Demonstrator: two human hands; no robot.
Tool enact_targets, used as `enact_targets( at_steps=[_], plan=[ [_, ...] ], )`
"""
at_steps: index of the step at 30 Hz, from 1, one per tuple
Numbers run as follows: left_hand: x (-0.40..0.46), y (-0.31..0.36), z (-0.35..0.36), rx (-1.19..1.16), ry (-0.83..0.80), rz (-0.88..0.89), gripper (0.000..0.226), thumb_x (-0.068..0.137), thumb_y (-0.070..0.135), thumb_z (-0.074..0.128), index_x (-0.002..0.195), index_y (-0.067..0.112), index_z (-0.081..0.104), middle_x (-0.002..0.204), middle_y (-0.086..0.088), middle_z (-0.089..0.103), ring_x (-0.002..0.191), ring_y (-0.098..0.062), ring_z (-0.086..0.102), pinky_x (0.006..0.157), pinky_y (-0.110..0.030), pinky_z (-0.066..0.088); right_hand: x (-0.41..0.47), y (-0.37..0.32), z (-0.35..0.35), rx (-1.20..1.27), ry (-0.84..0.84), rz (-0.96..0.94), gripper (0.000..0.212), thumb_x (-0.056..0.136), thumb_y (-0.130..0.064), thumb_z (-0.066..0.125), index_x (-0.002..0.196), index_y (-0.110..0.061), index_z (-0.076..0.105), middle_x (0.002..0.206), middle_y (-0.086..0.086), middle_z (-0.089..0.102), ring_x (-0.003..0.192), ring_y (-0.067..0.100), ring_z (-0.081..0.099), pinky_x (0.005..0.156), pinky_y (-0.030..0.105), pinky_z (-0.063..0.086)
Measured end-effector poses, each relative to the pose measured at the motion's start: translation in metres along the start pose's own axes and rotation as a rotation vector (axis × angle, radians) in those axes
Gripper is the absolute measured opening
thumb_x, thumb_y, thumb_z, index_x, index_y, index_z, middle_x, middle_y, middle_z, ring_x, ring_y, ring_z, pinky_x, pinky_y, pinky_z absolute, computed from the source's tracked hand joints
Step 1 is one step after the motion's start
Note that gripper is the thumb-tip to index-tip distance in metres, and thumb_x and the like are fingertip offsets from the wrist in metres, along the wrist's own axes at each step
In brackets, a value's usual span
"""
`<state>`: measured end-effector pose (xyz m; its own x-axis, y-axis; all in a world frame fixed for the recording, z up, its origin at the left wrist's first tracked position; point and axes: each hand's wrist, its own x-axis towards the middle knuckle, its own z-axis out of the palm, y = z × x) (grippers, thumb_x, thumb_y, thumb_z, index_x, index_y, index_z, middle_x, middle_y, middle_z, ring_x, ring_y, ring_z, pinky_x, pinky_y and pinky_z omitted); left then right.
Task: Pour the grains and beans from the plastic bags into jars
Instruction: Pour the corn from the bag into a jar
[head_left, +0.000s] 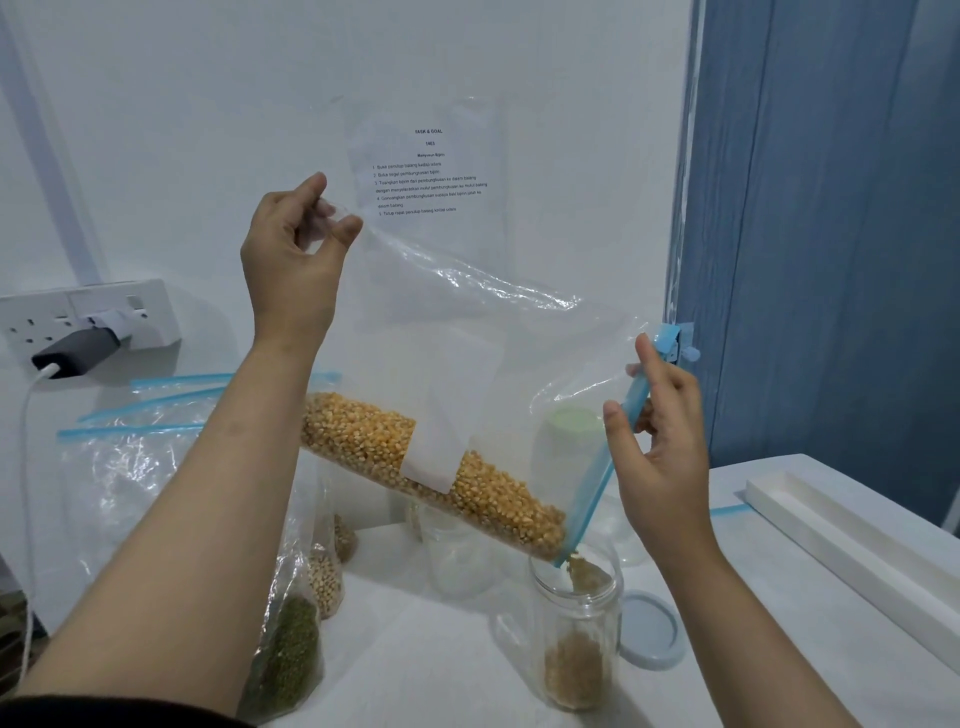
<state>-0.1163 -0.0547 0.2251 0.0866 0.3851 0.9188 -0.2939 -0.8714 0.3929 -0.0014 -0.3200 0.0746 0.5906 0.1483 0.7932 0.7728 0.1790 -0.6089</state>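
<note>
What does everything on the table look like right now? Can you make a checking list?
Surface: white table, partly covered.
Job's things: zip bag of corn kernels tilted, pouring into open jar, partly filled; blue lid beside it; empty jar behind.
Clutter: bag of green beans, bag of pale beans, empty zip bags, white tray.
Grippers: left hand pinches the bag's bottom corner; right hand holds its blue zip edge.
Cables: white cable from wall charger.
Surroundings: instruction sheet on wall, blue curtain.
</note>
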Motion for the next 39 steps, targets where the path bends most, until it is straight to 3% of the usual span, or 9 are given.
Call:
enact_targets(
  at_steps=[13, 25, 39],
  plan=[
    [0.0037, -0.0005, 0.0009, -0.003, -0.002, 0.003, 0.047, 0.088, 0.017, 0.072, 0.132, 0.008, 0.059, 0.098, 0.011, 0.055, 0.09, 0.004, 0.057, 0.091, -0.016, 0.046, -0.0011, 0.0015, -0.0036, -0.01, -0.011, -0.01, 0.057, 0.101, -0.011, 0.055, 0.144, -0.042, 0.035, 0.121, -0.031, 0.039, 0.121, -0.001, 0.047, 0.094, 0.007, 0.042],
    [0.0062, 0.0037, 0.0001, 0.003, -0.005, 0.015, 0.046, 0.088, 0.015, 0.071, 0.132, 0.007, 0.058, 0.098, 0.012, 0.055, 0.089, 0.007, 0.058, 0.092, -0.016, 0.046, -0.002, 0.0022, -0.004, -0.022, -0.002, -0.008, 0.056, 0.1, -0.012, 0.056, 0.146, -0.036, 0.036, 0.122, -0.026, 0.04, 0.12, -0.001, 0.047, 0.092, 0.008, 0.043],
    [0.0038, 0.0069, 0.0027, 0.007, -0.011, 0.027, 0.046, 0.088, 0.014, 0.071, 0.132, 0.006, 0.058, 0.098, 0.009, 0.055, 0.088, 0.01, 0.058, 0.091, -0.014, 0.045, -0.0038, 0.0082, -0.0058, -0.018, -0.006, -0.016, 0.057, 0.1, -0.01, 0.056, 0.149, -0.032, 0.037, 0.119, -0.035, 0.039, 0.12, 0.001, 0.048, 0.091, 0.01, 0.044]
  ],
)
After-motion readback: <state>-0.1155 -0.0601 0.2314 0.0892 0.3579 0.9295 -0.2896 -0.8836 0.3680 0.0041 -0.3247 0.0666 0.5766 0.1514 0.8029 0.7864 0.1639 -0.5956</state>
